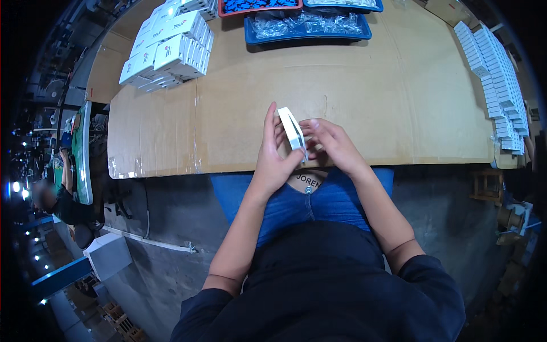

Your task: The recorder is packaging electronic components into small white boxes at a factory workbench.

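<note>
Head view shows your left hand (272,155) cupping a small white carton (293,134) upright, while your right hand (330,142) pinches its lower flap. That flap looks unclosed; finished white boxes (171,48) sit stacked far beyond your left hand.

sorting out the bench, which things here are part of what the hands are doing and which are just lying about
In hand:
- small white box, held by left hand and right hand

Lying about:
- stacked white boxes, far left
- rows of white boxes, right edge
- blue tray of clear bags
- red tray
</note>
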`<state>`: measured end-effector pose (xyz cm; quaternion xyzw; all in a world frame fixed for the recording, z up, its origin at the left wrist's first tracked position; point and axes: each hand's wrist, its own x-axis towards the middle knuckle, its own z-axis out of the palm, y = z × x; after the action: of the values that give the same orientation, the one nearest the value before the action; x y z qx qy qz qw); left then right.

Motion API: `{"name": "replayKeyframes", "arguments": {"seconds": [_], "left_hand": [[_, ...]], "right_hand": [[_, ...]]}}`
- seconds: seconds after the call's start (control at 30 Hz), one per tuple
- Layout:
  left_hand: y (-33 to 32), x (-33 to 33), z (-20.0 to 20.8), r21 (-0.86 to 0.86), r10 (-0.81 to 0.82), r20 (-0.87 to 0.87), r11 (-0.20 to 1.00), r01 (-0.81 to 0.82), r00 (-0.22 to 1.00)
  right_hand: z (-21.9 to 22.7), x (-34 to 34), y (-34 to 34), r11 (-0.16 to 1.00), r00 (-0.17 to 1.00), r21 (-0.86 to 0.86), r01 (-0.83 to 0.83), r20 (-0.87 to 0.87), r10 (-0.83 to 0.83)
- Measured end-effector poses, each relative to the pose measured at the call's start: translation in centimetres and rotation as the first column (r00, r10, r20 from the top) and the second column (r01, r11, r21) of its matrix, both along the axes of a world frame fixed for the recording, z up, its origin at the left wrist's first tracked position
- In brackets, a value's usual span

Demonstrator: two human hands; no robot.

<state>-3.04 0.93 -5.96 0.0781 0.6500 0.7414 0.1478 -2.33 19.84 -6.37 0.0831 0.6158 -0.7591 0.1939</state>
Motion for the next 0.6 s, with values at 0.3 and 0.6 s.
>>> {"name": "replayKeyframes", "arguments": {"seconds": [0.3,0.6], "left_hand": [[0.0,-0.1,-1.0,0.308,0.016,0.093,0.95,-0.044,0.996],[3.3,0.3,-0.7,0.269,0.293,-0.085,0.927,-0.261,0.952]], "right_hand": [[1.0,1.2,-2.3,0.995,0.936,-0.069,0.074,-0.339,-0.093],[1.1,2.6,-5.9,0.972,0.822,0.092,0.217,-0.555,-0.131]]}}
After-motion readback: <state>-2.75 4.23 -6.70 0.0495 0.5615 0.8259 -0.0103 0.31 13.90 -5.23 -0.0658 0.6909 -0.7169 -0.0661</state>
